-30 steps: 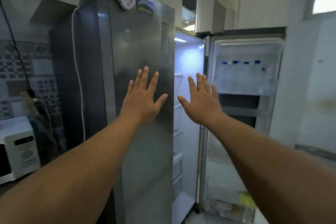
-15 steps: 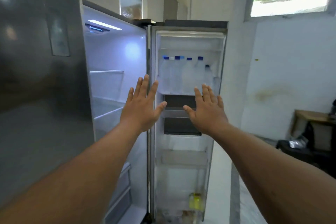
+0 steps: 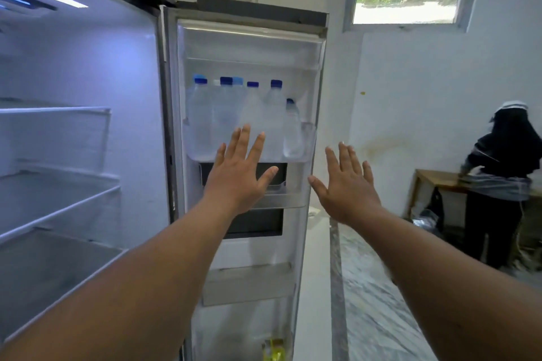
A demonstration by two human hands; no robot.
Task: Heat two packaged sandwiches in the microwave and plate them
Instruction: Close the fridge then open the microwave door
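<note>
Sandwiches nowhere in sight. Left hand [image 3: 239, 176] and right hand [image 3: 346, 184] are raised, fingers spread, holding nothing, before the open fridge door [image 3: 249, 243]; bottles [image 3: 243, 120] fill its bin; lit shelves [image 3: 58, 202] lie left.

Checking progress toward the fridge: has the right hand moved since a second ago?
Yes. The right hand, open, was over the gap at the fridge interior's edge; now it is right of the open fridge door, against the white wall, though the camera also panned right.
</note>
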